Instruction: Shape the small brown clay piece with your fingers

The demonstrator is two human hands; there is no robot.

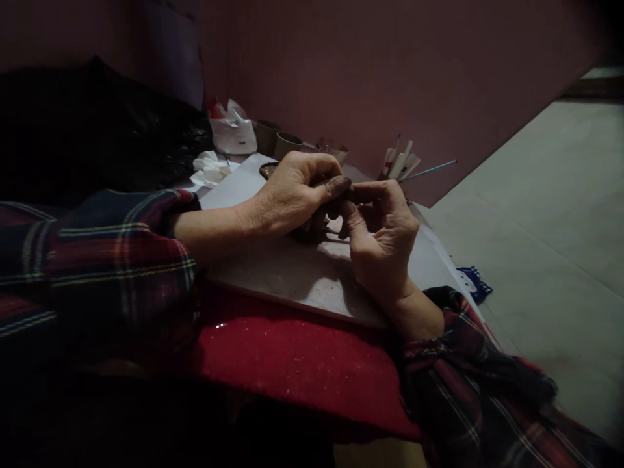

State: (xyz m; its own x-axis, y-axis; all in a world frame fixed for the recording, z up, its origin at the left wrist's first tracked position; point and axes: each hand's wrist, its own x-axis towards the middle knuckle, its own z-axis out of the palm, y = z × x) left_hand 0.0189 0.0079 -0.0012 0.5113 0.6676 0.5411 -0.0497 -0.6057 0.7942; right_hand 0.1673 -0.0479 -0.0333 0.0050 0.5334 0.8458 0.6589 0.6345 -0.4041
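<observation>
My left hand [295, 198] and my right hand [383, 244] meet above a white board [297, 276]. Thumb and fingers of each are pinched together, with the fingertips nearly touching. A small dark bit seems to sit between them, too dim and covered to make out. The fingertips look smeared with something brown. Beneath my left hand lies a dark brown lump [316, 233], mostly hidden by the fingers. Behind the left hand a round dark dish [267, 170] shows in part at the board's far side.
Brownish cups [288, 144] stand along the pink wall [390, 78], beside a white plastic bag [234, 133] and crumpled tissue [209, 170]. Several pale sticks [402, 162] and a thin blue rod [429, 170] rise at the back right. Red cloth [302, 364] covers the near edge.
</observation>
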